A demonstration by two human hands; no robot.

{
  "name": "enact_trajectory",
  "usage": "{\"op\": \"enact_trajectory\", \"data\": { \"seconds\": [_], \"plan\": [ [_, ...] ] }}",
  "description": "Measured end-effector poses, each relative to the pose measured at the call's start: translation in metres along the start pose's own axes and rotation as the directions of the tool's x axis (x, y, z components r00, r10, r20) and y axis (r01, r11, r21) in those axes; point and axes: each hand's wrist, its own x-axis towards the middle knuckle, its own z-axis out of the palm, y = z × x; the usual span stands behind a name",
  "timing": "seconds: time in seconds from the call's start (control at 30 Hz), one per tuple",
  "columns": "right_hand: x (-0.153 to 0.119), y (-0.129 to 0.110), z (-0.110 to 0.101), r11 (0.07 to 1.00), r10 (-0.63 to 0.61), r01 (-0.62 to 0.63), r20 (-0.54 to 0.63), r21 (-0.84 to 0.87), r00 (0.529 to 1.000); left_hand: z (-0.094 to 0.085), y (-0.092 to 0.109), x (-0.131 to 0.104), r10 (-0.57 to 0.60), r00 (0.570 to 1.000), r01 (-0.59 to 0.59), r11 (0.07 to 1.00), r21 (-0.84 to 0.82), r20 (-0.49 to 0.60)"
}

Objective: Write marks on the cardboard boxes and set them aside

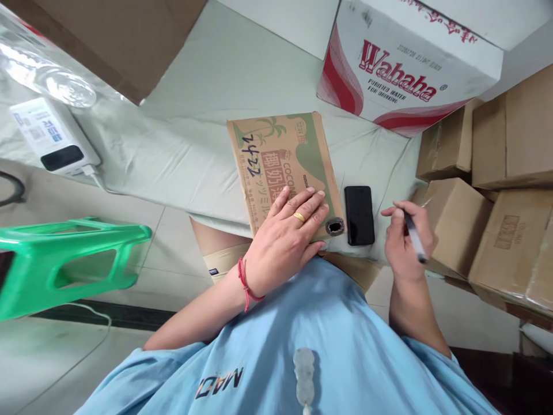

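A flat brown cardboard piece (311,155) with green and brown print and handwritten digits lies on the pale green cloth. My left hand (287,236) rests on its near part, fingers stretched out, with a ring and a red wrist string. A ragged dark-edged hole shows at the cardboard's near right corner. Just right of the cardboard lies a black phone (359,215). Beyond the phone, my right hand (408,239) is raised with its fingers closed around a grey and black pen (415,237), whose dark end points down toward me.
A Wahaha carton (397,75) stands at the back right, with stacked brown boxes (510,132) at the right. A brown box (116,40) and a white power bank (54,135) with a cable are at the left. A green stool (73,259) stands on the floor.
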Motion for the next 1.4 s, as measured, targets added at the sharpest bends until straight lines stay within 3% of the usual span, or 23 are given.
{"op": "enact_trajectory", "data": {
  "seconds": [0.07, 0.17, 0.27, 0.33, 0.53, 0.77, 0.9, 1.0, 1.27, 1.4],
  "plan": [
    [0.019, 0.023, -0.008, 0.96, -0.025, 0.057, 0.116, -0.275, 0.993, 0.0, 0.0, 0.0, 0.001, 1.0, -0.001, 1.0, 0.012, 0.0],
    [0.042, 0.045, -0.01, 0.793, 0.062, 0.168, 0.352, -0.586, 0.934, 0.0, -0.001, -0.001, 0.009, 1.0, -0.009, 0.999, 0.033, -0.006],
    [0.054, 0.052, 0.0, 0.684, 0.168, 0.278, 0.517, -0.675, 0.84, 0.001, -0.002, -0.002, 0.009, 1.0, -0.008, 0.999, 0.037, -0.004],
    [0.056, 0.053, 0.005, 0.667, 0.188, 0.305, 0.55, -0.679, 0.814, 0.001, -0.003, -0.002, 0.012, 1.0, -0.012, 0.999, 0.031, -0.009],
    [0.027, 0.038, 0.008, 0.694, 0.202, 0.137, 0.374, -0.707, 0.905, 0.002, -0.003, -0.001, 0.046, 0.998, -0.042, 0.997, 0.064, -0.052],
    [-0.035, 0.006, 0.047, 0.725, 0.322, -0.015, 0.319, -0.689, 0.892, -0.002, -0.001, 0.001, 0.061, 0.997, -0.056, 0.994, 0.096, -0.043],
    [-0.036, 0.009, 0.065, 0.768, 0.349, -0.157, 0.2, -0.621, 0.915, -0.001, -0.002, 0.0, 0.067, 0.997, -0.062, 0.992, 0.112, -0.037],
    [-0.03, 0.011, 0.068, 0.832, 0.354, -0.225, 0.173, -0.506, 0.919, 0.001, -0.001, -0.001, 0.05, 0.998, -0.046, 0.994, 0.101, -0.036],
    [-0.022, 0.018, 0.059, 0.892, 0.432, -0.355, 0.294, -0.282, 0.853, 0.001, -0.001, -0.001, 0.005, 1.0, -0.005, 0.999, 0.05, 0.0],
    [-0.022, 0.017, 0.05, 0.9, 0.435, -0.414, 0.255, -0.134, 0.864, 0.0, 0.0, 0.0, -0.004, 1.0, 0.004, 0.998, 0.07, 0.003]
  ]
}}
